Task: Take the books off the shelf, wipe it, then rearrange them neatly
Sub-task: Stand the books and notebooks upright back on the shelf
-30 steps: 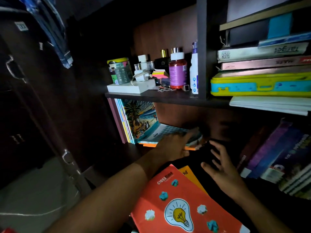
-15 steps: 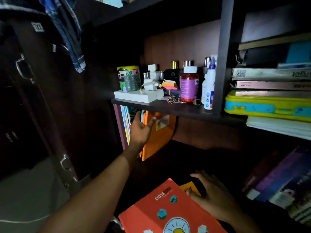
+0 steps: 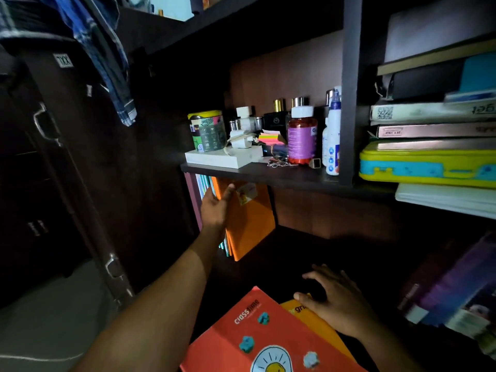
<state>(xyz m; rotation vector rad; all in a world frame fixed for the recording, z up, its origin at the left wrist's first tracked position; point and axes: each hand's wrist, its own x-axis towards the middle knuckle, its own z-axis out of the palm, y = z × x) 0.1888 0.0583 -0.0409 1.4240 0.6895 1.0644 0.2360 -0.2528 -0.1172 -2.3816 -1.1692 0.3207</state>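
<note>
**Now: stand the orange book square against the row**

Here the left hand (image 3: 217, 208) presses the upright orange book (image 3: 248, 224) with fingers straight, its grip open and flat on the cover, in the left end of the lower shelf (image 3: 295, 253). The book stands tilted, its near bottom corner swung out to the right, beside a few thin books (image 3: 205, 183) already upright against the left wall. The right hand (image 3: 335, 304) rests open on a yellow book (image 3: 319, 326) lying under a red "classtime" book (image 3: 257, 336), near the front of the shelf.

To do this well, I judge the palm should push the lower edge leftward until the spine sits vertical, then hold it while the next book comes up. The flat pair look slippery; lifting them one at a time seems safer. The upper shelf's bottles (image 3: 302, 135) are best left undisturbed.
</note>
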